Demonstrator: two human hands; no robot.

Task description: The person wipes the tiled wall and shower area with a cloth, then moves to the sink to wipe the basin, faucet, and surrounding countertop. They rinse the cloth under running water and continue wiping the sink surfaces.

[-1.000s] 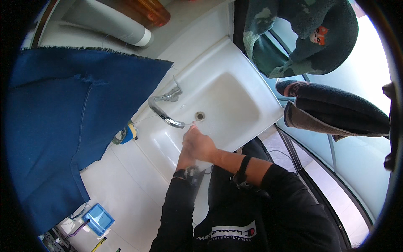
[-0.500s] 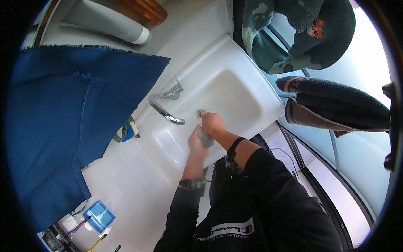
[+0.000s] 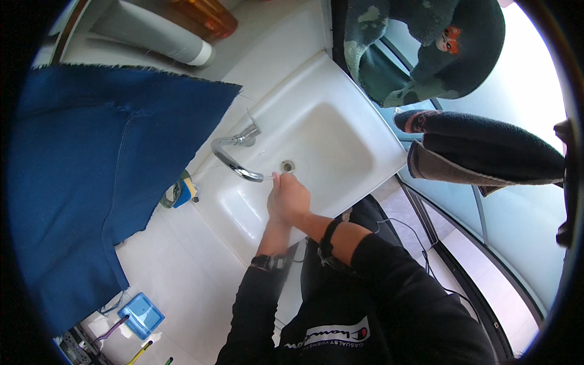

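My two hands are closed together over the white sink (image 3: 331,146), just past the spout of the chrome faucet (image 3: 226,159). My right hand (image 3: 294,196) lies over my left hand (image 3: 275,204), and its fingers curl around it. Whatever the hands hold between them is hidden. A faint clear streak by the spout tip may be water; I cannot be sure. The round drain (image 3: 287,166) shows right beyond my fingers.
Blue fabric (image 3: 67,176) with frayed edges covers the left. A grey tube (image 3: 152,33) and an orange bottle (image 3: 205,15) lie at upper left. Dark towels (image 3: 486,143) hang on the right. A blue dish (image 3: 141,315) stands at lower left, and a blue-and-yellow sponge (image 3: 184,191) sits beside the sink.
Both hands have moved left from over the drain to the spout, uncovering the drain. A grey, soft-looking thing seen between them before is now out of sight.
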